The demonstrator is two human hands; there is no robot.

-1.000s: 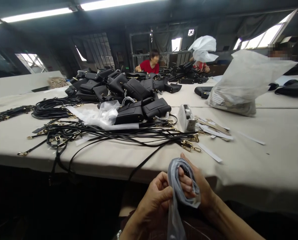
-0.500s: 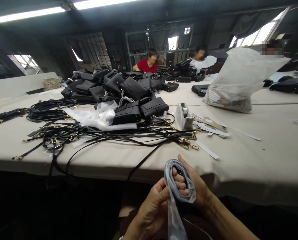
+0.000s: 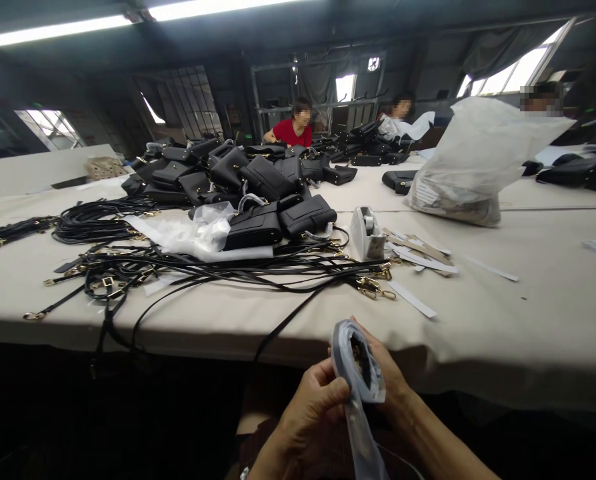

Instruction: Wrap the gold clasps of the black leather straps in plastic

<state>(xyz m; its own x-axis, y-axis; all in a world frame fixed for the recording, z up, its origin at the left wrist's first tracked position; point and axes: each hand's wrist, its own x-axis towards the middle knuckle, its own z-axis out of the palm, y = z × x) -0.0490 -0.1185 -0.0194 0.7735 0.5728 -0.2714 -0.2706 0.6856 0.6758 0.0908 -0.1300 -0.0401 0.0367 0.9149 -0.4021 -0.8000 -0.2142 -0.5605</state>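
Well, I have the roll (image 3: 343, 353) up in front of the near edge of the table (image 3: 478, 320), a flat strip in cloudy plastic wound into an oval loop, with a loose length (image 3: 363, 433) trailing down out of view below. My left hand (image 3: 311, 403) is closed on it, thumb pressed over the band at the loop's lower left and fingers bent behind. My right hand (image 3: 391, 377) sits against the other side of the roll; most of its fingers are hidden, so I cannot tell how far they are closed.

Just beyond the hands, black straps (image 3: 258, 270) lie across the table in a loose tangle, a few drooping over the edge, their gold clips (image 3: 371, 288) bunched nearest the roll. Beside the clips I see a white tape dispenser (image 3: 371, 233), then a scatter of paper strips (image 3: 428, 259). Crumpled clear plastic (image 3: 203, 230) rests by the straps, in front of a heap of black handbags (image 3: 268, 177). Toward the right stands a big white sack (image 3: 483, 153). Across the table I make out a person in a red top (image 3: 293, 133) and another person holding a white sheet (image 3: 421, 127).
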